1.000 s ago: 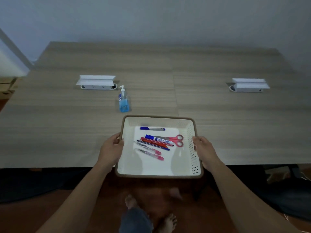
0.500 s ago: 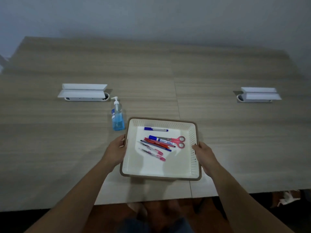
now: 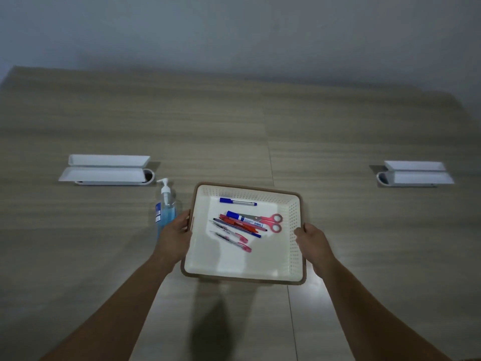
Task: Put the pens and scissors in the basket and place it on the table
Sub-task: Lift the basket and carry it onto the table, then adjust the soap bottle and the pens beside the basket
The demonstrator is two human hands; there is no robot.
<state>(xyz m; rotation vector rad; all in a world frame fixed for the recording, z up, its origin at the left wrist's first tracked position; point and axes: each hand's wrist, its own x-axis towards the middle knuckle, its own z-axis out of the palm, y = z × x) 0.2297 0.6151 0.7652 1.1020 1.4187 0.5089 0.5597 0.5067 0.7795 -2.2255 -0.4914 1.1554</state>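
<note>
A white basket [image 3: 295, 256] with a brown rim is over the wooden table [image 3: 234, 131], near its middle front. My left hand [image 3: 173, 237] grips its left rim and my right hand [image 3: 313, 244] grips its right rim. Inside lie red-handled scissors [image 3: 270, 222], a blue marker [image 3: 244, 219], a blue-capped pen [image 3: 237, 201] apart at the far side, and several red, blue and pink pens [image 3: 231, 234] side by side. A shadow under the basket's front edge falls on the table; I cannot tell whether the basket touches it.
A blue hand-sanitiser pump bottle [image 3: 165, 204] stands just left of the basket, close to my left hand. Two white open socket boxes sit on the table, one at the left [image 3: 106, 170] and one at the right [image 3: 415, 173]. A grey wall is behind.
The basket has moved forward from beyond the table's front edge to over the tabletop, both hands still holding it. My view has come closer over the table.
</note>
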